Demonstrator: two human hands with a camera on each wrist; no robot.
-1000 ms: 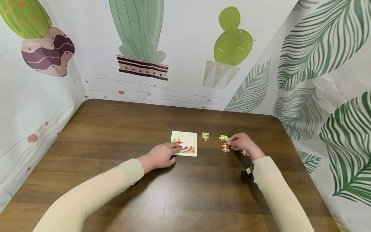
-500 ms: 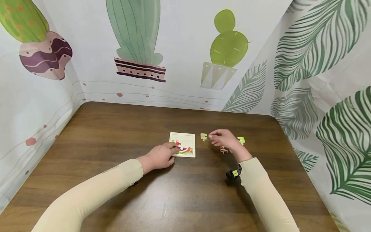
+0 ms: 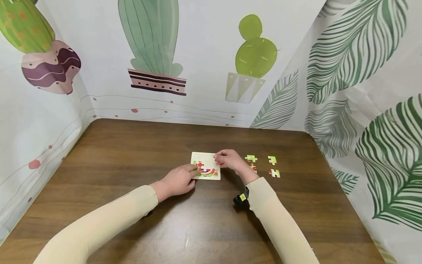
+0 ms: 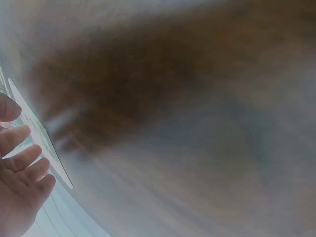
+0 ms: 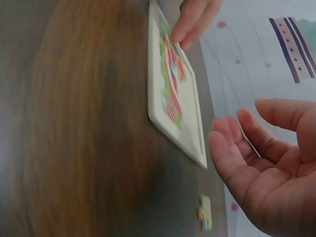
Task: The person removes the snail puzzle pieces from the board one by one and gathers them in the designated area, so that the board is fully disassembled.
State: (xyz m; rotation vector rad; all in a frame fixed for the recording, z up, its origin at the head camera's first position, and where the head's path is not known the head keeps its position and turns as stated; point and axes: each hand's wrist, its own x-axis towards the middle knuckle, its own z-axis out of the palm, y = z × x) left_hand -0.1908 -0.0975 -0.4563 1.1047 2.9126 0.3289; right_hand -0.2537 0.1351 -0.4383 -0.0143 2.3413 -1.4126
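A pale square puzzle tray (image 3: 211,178) lies on the table, with red and green jigsaw pieces (image 3: 208,171) filling its near part. My left hand (image 3: 178,179) rests its fingers on the tray's left side; the left wrist view shows these fingers (image 4: 24,160) at the tray. Over the tray's upper right corner is my right hand (image 3: 230,161). The right wrist view shows its fingers (image 5: 224,148) loosely bent, with no piece visible among them. One jigsaw piece (image 5: 206,213) lies beside the tray in that view.
Right of the tray lie more loose pieces: a green one (image 3: 251,158), a red one (image 3: 253,167) partly behind the right hand, another green one (image 3: 271,160) and a red-and-green one (image 3: 274,173). A patterned cloth wall (image 3: 204,91) borders the table (image 3: 148,139).
My right hand has moved left from the loose pieces to above the tray, uncovering several pieces at the right. My left hand has stayed at the tray's left side.
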